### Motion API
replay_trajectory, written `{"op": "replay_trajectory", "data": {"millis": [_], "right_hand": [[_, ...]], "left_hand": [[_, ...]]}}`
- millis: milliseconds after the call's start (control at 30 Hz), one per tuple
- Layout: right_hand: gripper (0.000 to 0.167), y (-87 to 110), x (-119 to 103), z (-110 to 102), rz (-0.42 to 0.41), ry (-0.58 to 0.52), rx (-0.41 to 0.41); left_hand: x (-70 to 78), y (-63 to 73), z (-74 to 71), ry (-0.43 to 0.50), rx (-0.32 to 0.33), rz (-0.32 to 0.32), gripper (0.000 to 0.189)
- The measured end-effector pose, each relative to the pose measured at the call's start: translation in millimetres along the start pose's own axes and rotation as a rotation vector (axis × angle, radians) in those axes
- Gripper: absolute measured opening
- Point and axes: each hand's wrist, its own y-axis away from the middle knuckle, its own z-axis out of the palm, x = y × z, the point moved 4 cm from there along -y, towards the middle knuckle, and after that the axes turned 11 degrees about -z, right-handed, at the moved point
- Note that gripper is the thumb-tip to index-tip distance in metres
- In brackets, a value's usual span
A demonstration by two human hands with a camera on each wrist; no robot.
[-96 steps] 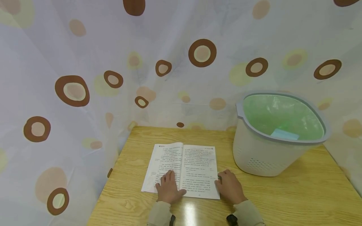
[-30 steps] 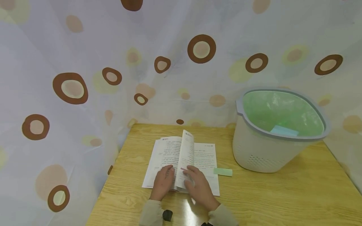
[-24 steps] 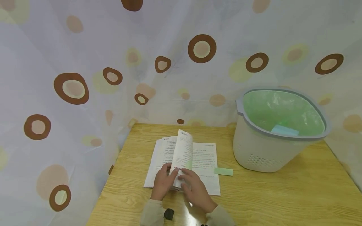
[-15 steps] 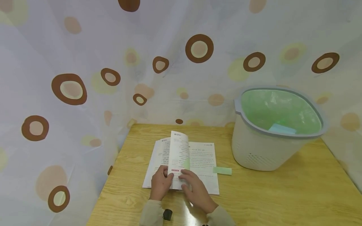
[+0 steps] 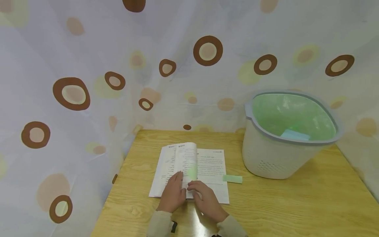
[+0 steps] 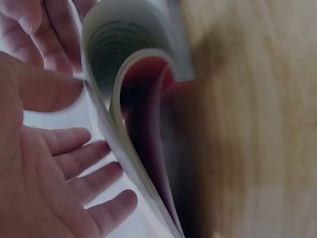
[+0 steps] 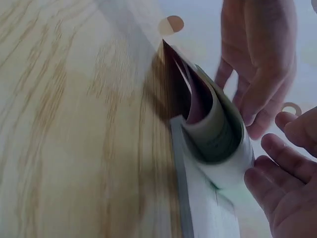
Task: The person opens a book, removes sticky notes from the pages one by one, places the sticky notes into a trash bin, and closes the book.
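An open book (image 5: 211, 169) lies on the wooden table, several of its leaves curled over toward the left. My left hand (image 5: 171, 194) rests flat on these leaves, fingers stretched out. With loosely bent fingers, my right hand (image 5: 208, 200) touches the curl near the bottom of the book. A pale green paper strip (image 5: 232, 178) sticks out past the right page edge. Green also shows on the curled leaf. Both wrist views show the rolled leaves (image 7: 213, 131) from the bottom edge, with dark red inside, and the left hand's fingers (image 6: 106, 213) spread against the paper.
A white basket (image 5: 266, 161) with a grey rim and green inside stands at the right, a light blue flat item (image 5: 294, 135) in it. A curtain (image 5: 177, 108) with brown rings hangs behind and beside the table (image 5: 272, 207).
The right hand has left the right page edge, where the green strip now shows. Leaves have been lifted and folded leftward. The left hand has gone from holding them to pressing them flat.
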Motion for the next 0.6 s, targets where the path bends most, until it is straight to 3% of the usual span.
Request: {"op": "replay_trajectory", "data": {"millis": [133, 267, 333, 433, 600], "right_hand": [[0.031, 7.7, 8.9, -4.5, 0.022, 0.013, 0.064], [0.024, 18.5, 12.3, -8.6, 0.022, 0.189, 0.083], [0.019, 23.5, 12.3, -10.1, 0.046, 0.302, 0.026], [0.018, 27.4, 9.7, -13.1, 0.100, 0.421, -0.120], [0.019, 24.4, 2.4, -19.0, 0.160, 0.481, -0.308]], "left_hand": [[-6.5, 1.3, 5.7, 0.012, -0.047, -0.084, 0.076], [-12.7, 0.3, 6.8, 0.005, -0.020, -0.145, 0.090], [-16.0, -0.4, 7.1, 0.013, -0.014, -0.175, 0.089], [-18.9, -1.2, 7.2, 0.024, 0.003, -0.202, 0.087], [-18.3, -1.4, 4.6, 0.054, 0.046, -0.225, 0.080]]}}
